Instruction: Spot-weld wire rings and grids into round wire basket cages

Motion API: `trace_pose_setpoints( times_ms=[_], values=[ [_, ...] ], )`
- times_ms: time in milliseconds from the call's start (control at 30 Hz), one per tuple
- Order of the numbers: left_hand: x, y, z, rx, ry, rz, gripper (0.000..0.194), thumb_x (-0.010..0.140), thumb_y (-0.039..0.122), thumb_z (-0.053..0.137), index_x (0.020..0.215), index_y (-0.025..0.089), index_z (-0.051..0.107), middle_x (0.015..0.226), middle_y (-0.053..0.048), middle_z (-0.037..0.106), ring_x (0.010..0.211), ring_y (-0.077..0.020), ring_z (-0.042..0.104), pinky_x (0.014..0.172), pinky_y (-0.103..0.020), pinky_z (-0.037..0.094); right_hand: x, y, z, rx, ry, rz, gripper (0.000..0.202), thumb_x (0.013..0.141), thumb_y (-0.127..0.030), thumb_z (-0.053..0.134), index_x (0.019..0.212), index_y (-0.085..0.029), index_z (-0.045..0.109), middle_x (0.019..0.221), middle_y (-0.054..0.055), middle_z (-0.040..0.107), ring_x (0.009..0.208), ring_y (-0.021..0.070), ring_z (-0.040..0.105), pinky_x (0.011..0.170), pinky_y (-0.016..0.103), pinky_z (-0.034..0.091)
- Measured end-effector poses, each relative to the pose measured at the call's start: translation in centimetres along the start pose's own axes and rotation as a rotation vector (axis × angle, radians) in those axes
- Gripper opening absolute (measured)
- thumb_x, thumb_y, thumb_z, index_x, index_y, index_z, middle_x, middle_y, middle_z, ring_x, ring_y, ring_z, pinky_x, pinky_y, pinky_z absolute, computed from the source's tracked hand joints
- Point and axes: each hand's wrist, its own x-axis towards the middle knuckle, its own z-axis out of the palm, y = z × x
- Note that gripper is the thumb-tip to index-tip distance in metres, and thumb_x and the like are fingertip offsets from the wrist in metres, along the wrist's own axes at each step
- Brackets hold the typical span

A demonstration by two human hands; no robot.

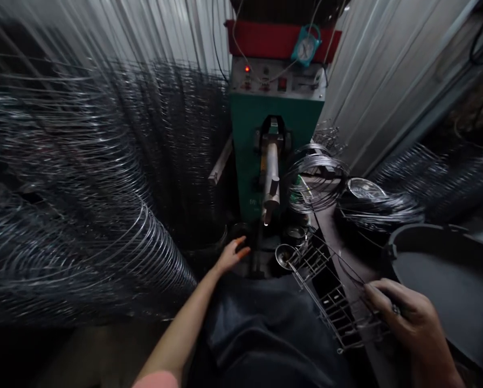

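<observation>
My left hand [231,255] reaches forward in front of the green machine [245,156], thumb and fingers apart, holding nothing. The fingertips look orange. Just beyond it, the machine's metal arm [271,167] points toward me, with a small bright spot at its lower tip. On the right, my right hand [405,310] is closed around thin metal wire [352,275]; the fingers partly hide how much it holds. Beside that hand a wire grid rack [326,296] lies at a slant. A small round metal cup [285,256] sits at the rack's far end.
Large stacks of wire rings [144,231] fill the left side. Wire coils [318,178] and a bundle of wires [383,210] lie on the right, near a grey tub [443,275]. A red tray [261,40] and a teal dial clock [306,46] top the machine.
</observation>
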Motion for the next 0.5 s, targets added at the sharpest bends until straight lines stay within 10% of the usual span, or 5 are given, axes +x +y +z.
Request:
trace_pose_setpoints(
  times_ms=[100, 233, 367, 500],
  values=[
    [-2.7, 1.2, 2.6, -0.495, -0.256, 0.142, 0.071, 0.078, 0.061, 0.05, 0.134, 0.018, 0.044, 0.135, -0.013, 0.049, 0.126, -0.0262, 0.045, 0.103, -0.042, 0.037, -0.2, -1.9, 0.7, 0.105, 0.099, 0.105, 0.015, 0.079, -0.028, 0.062, 0.066, -0.021, 0.064, 0.06, 0.0, 0.059, 0.053, 0.0129, 0.054, 0.051, 0.022, 0.043],
    [-6.4, 4.3, 2.1, -0.93, -0.198, 0.177, 0.093, 0.07, 0.084, 0.018, 0.141, 0.024, 0.032, 0.144, -0.011, 0.038, 0.134, -0.0295, 0.031, 0.104, -0.049, 0.035, -0.4, -4.2, 4.9, 0.486, 0.469, 0.411, 0.024, 0.076, -0.036, 0.059, 0.059, -0.019, 0.057, 0.056, -0.001, 0.053, 0.049, 0.0103, 0.046, 0.046, 0.021, 0.038],
    [-9.1, 5.5, -1.5, -0.897, -0.107, 0.125, 0.099, 0.06, 0.087, 0.015, 0.143, 0.034, 0.023, 0.144, -0.003, 0.039, 0.136, -0.0322, 0.026, 0.101, -0.053, 0.039, -0.9, -3.9, 10.5, 0.842, 0.627, 0.679, 0.027, 0.073, -0.046, 0.054, 0.064, -0.021, 0.05, 0.048, -0.006, 0.04, 0.04, 0.0079, 0.034, 0.037, 0.018, 0.029],
    [-10.5, 3.7, -4.1, -0.534, -0.145, -0.029, 0.085, 0.054, 0.058, 0.061, 0.133, 0.056, 0.028, 0.137, 0.01, 0.046, 0.125, -0.0344, 0.045, 0.088, -0.051, 0.051, -4.7, -1.6, 14.6, 0.719, 0.605, 0.734, 0.03, 0.081, -0.046, 0.046, 0.062, -0.024, 0.05, 0.053, -0.006, 0.044, 0.046, 0.0093, 0.038, 0.043, 0.019, 0.035]
  ],
)
